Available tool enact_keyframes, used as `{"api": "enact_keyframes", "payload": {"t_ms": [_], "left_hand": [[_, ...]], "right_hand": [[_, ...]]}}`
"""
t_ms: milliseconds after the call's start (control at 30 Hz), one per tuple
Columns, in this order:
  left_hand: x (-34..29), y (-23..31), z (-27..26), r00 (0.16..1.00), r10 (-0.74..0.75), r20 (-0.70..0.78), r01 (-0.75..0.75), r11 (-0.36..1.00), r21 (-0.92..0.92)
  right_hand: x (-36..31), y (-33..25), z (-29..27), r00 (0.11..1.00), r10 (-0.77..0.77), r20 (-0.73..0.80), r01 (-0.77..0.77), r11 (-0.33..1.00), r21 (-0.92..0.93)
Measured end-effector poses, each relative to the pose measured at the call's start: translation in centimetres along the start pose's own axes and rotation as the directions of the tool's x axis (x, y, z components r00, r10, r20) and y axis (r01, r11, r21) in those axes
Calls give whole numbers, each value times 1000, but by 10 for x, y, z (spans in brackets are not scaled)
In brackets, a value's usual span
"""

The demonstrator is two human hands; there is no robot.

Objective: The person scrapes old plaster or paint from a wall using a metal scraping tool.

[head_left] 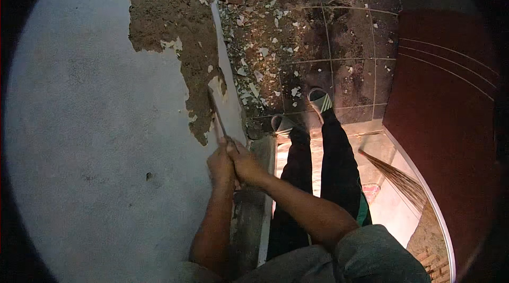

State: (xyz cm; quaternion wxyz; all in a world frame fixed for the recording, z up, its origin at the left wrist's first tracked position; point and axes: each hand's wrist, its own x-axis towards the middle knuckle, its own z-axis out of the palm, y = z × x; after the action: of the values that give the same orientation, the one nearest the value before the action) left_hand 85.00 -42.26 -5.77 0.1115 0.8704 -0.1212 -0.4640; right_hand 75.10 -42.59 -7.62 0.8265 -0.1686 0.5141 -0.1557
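My left hand [220, 166] and my right hand [246, 164] are both closed around a long, narrow metal tool [219, 118], close together on its lower part. Whether it is a chisel or a flat bar cannot be made out. Its far end meets the wall near the corner, at the edge of a strip of white plaster [228, 105]. Rough brown wall [199, 76] lies exposed beside it, bordered on the left by pale painted plaster [101, 124] with a ragged edge. My fingers hide the grip of the tool.
Broken plaster chips [260, 50] litter the dark tiled floor [350, 34]. My sandalled feet [319, 100] stand by a threshold. To the right are a stick broom [395, 174] and a dark red panel [440, 124]. A small hole [149, 176] marks the wall.
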Motion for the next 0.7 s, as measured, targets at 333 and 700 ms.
{"api": "enact_keyframes", "payload": {"t_ms": [333, 700], "left_hand": [[-16, -6, -21, 999, -22, 29, 23, 999, -24], [56, 20, 11, 988, -151, 42, 153, 986, -63]], "right_hand": [[-17, 15, 32, 995, -37, -92, 34, 999, -33], [57, -5, 7, 988, 142, -62, -138, 988, 73]]}}
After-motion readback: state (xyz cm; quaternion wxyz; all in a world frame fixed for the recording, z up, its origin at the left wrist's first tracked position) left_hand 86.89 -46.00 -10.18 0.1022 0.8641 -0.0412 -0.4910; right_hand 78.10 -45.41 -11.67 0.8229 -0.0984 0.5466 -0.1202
